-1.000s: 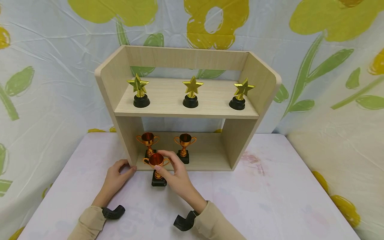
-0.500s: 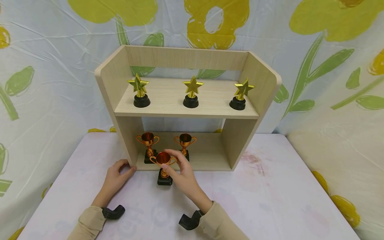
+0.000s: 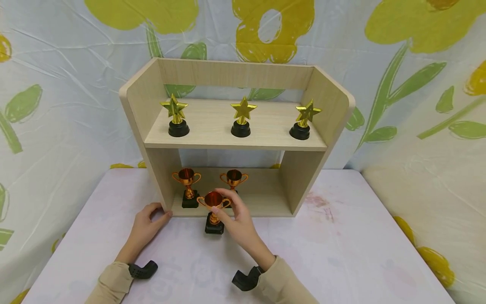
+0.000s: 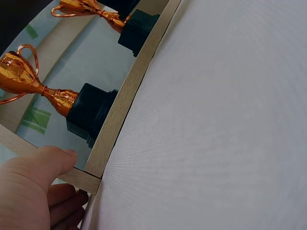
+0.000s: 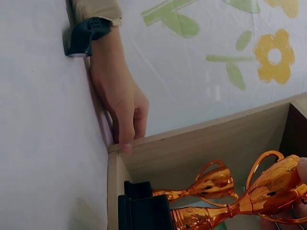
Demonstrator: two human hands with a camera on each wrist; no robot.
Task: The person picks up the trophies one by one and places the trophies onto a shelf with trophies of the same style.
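In the head view my right hand (image 3: pixel 243 226) holds a copper-coloured trophy cup (image 3: pixel 214 226) by its bowl, thumb on the near side. The cup is upright, in front of the bookshelf's (image 3: pixel 235 147) lower compartment. Its black base (image 5: pixel 146 213) shows in the right wrist view. Two matching trophy cups, a left one (image 3: pixel 186 179) and a middle one (image 3: pixel 233 178), stand inside that compartment; the held cup and hand partly cover the middle one. My left hand (image 3: pixel 147 223) grips the bookshelf's lower left corner, thumb inside the side panel (image 4: pixel 79 179) and fingers outside.
On the upper shelf stand three gold star trophies with black bases: a left star (image 3: pixel 174 112), a centre star (image 3: pixel 243 112) and a right star (image 3: pixel 306 116). A pale cloth covers the table (image 3: pixel 360 245). Flower-printed fabric (image 3: pixel 417 139) hangs behind and beside it.
My right hand has carried the trophy cup to the right, from in front of the left cup towards the middle one. The left hand has stayed on the bookshelf corner.
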